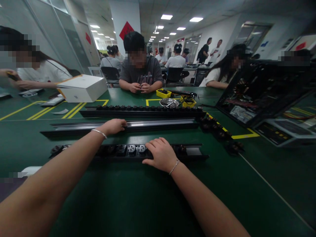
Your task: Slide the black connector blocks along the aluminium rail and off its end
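Note:
Closest to me lies a long black channel [197, 152], holding a row of black socket-like modules [120, 149]; a couple show pale faces. My right hand [161, 153] spans this channel, thumb at the near wall and fingers over the far side, closed about it. Just beyond, a second black channel [163, 123] shows a bare silvery inside. Over its middle is my left hand [115, 126], fingers bent down and closed on its wall; the fingertips are partly hidden. My left forearm covers part of the near channel. Farther back a third channel [138, 113] carries several black modules.
A chain of black modules [212, 127] trails right toward an opened computer case [243, 95] and a metal box [288, 130]. Beyond are a metal dish [169, 102], a yellow bin [163, 93] and a white box [85, 88]. Co-workers sit across and at both sides.

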`<state>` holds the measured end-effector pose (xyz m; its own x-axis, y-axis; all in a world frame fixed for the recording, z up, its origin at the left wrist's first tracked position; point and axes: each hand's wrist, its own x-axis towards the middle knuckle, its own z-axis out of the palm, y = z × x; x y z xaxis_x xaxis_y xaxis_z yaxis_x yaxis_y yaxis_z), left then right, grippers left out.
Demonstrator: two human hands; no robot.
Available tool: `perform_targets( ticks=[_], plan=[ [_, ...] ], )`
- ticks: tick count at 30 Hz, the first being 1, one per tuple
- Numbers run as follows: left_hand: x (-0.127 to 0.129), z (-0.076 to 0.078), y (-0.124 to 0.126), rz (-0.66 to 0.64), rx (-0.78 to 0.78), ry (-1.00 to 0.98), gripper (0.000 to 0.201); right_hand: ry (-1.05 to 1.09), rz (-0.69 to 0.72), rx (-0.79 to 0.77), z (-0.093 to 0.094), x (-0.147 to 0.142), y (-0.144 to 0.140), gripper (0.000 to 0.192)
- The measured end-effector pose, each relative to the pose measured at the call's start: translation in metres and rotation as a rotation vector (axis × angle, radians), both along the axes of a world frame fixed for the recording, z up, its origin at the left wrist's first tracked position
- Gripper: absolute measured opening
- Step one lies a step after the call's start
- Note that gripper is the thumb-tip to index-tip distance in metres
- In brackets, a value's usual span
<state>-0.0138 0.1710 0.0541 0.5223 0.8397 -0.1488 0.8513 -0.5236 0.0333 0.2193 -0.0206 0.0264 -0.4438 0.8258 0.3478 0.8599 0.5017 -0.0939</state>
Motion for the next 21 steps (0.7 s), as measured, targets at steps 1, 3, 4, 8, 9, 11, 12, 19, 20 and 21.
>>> perform_targets(
  ticks=[1,3,4,8,9,11,12,19,20,21],
  plan=[
    [0.002,0.005,-0.013,-0.007,0.081,-0.071,0.033,0.029,-0.011,0.032,0.0,0.005,-0.005,0.052],
    [0.008,0.012,-0.049,-0.034,0.238,-0.241,0.035,0.09,-0.134,0.102,-0.002,0.023,-0.018,0.043],
    [0.012,0.012,-0.071,-0.045,0.308,-0.315,0.036,0.115,-0.268,0.147,-0.004,0.035,-0.024,0.04],
    [0.027,-0.013,-0.155,-0.037,0.553,-0.508,0.031,0.247,-0.949,0.163,-0.014,0.091,-0.037,0.051],
    [0.03,-0.022,-0.171,-0.045,0.576,-0.496,0.032,0.281,-0.997,0.072,-0.014,0.101,-0.038,0.054],
    [0.035,-0.039,-0.195,-0.066,0.585,-0.452,0.037,0.246,-1.055,0.01,-0.013,0.111,-0.036,0.055],
    [0.037,-0.045,-0.203,-0.088,0.578,-0.436,0.04,0.182,-1.056,0.042,-0.011,0.111,-0.035,0.052],
    [0.038,-0.052,-0.215,-0.106,0.484,-0.43,0.046,0.075,-0.981,-0.198,-0.003,0.077,-0.032,0.062],
    [0.038,-0.052,-0.215,-0.116,0.479,-0.423,0.047,0.072,-0.988,-0.181,-0.006,0.075,-0.032,0.063],
    [0.037,-0.052,-0.214,-0.122,0.472,-0.415,0.048,0.067,-0.987,-0.153,-0.008,0.074,-0.031,0.063]
  ],
)
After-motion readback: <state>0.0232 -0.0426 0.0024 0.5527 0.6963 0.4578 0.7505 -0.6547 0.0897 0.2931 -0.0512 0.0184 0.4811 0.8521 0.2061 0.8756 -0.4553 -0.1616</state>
